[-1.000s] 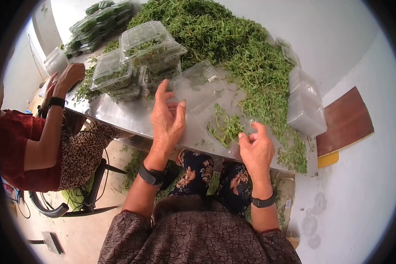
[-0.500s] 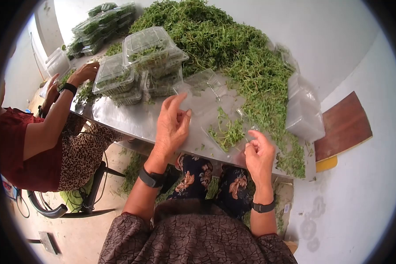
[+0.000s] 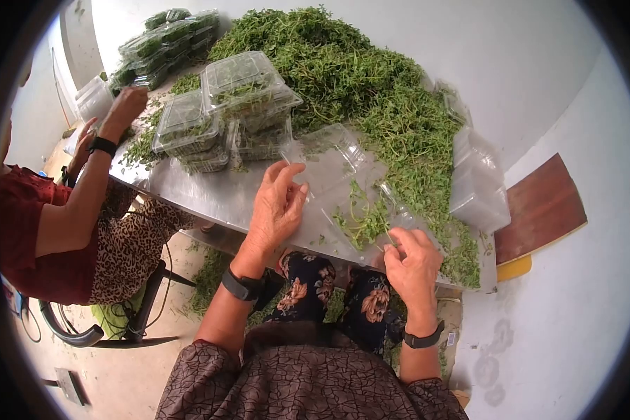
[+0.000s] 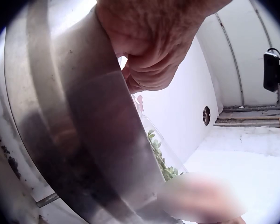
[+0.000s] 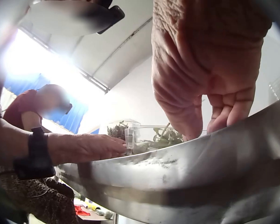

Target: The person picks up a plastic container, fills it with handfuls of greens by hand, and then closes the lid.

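A hinged clear plastic box [image 3: 315, 203] lies spread on the metal table in front of me, with a small bunch of leafy green sprigs [image 3: 364, 222] in its near part. My left hand [image 3: 276, 204] has its fingers bent at the box's left edge, thumb and forefinger pinching there. At the near right corner, my right hand [image 3: 413, 264] pinches the box's edge close beside the sprigs. The right wrist view shows the right thumb and fingers [image 5: 189, 128] low over the table rim, the greens [image 5: 165, 135] just beyond. The table's side hides much in the left wrist view.
A big heap of greens [image 3: 371, 77] covers the table's back and right. Filled clear boxes [image 3: 241, 91] stand stacked at left, more [image 3: 164, 49] behind. Nested empty boxes [image 3: 479, 182] sit at the right edge. Another person [image 3: 56, 217] works at far left.
My left hand has come down and right, its spread fingers bending in at the box's edge. My right fingers have curled in closer at the near right corner. The other person's hand reached out and drew back.
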`<state>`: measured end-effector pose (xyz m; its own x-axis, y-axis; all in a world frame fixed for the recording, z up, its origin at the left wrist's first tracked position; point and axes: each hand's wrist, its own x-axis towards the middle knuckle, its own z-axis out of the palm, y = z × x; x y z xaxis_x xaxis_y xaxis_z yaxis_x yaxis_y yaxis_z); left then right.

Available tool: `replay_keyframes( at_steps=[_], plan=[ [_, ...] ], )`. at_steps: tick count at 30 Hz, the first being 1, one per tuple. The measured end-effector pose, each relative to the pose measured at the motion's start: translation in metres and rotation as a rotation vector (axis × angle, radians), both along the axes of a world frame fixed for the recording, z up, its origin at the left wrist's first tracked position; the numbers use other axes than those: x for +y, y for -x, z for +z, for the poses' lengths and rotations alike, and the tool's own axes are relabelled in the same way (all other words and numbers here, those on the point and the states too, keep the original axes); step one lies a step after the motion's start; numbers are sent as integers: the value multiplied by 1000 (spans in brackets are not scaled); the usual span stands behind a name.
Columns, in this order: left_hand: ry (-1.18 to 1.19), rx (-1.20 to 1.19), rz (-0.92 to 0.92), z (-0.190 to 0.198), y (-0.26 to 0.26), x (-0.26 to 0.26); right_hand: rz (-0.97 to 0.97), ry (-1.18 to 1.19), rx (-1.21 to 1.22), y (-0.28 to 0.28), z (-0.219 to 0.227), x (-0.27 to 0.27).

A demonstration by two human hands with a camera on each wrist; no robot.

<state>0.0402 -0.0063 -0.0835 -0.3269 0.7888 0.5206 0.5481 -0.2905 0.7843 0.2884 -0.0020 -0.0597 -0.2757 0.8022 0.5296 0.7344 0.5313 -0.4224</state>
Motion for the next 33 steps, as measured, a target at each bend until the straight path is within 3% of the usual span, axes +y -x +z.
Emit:
replay_keyframes(
  at_steps=[12, 20, 27, 33],
  plan=[
    [-58, 20, -86, -2, -1, 2, 117, -268, -164, -4, 64, 2],
    [-65, 57, -94, -2, 0, 3, 262, -362, -226, 27, 105, 46],
    [-45, 45, -135, -3, 0, 2, 303, -358, -328, 64, 112, 104],
    [-25, 47, -151, -6, 3, 2, 335, -316, -293, 73, 108, 113]
  ],
)
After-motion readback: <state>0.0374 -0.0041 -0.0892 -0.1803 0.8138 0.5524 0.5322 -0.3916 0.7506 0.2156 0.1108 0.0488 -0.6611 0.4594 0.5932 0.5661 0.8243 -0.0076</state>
